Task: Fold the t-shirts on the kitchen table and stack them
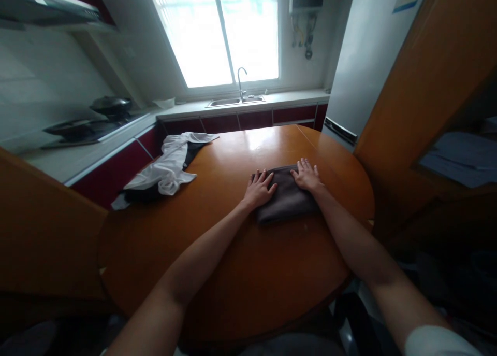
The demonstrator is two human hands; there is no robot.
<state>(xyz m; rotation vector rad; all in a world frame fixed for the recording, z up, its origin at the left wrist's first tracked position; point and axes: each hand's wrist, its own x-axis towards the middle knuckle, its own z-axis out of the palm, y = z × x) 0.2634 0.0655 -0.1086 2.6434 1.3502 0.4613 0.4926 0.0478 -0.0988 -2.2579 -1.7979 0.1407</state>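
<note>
A dark, folded piece of cloth (pixel 289 198), perhaps a garment, lies flat on the wooden table (pixel 217 247). My left hand (pixel 259 190) rests palm down on its left far corner, fingers spread. On the right far corner lies my right hand (pixel 306 175), also flat with fingers stretched out. Neither hand grips the cloth; both press on it from above. The palms hide parts of its far edge. What kind of garment it is, I cannot tell.
Crumpled white and black clothes (pixel 171 164) lie on the table's left far side. Beyond stand a counter with a sink (pixel 235 101), a stove with a pan (pixel 111 106) at left, and a refrigerator (pixel 365 55) at right. A wooden panel (pixel 419 86) borders the right.
</note>
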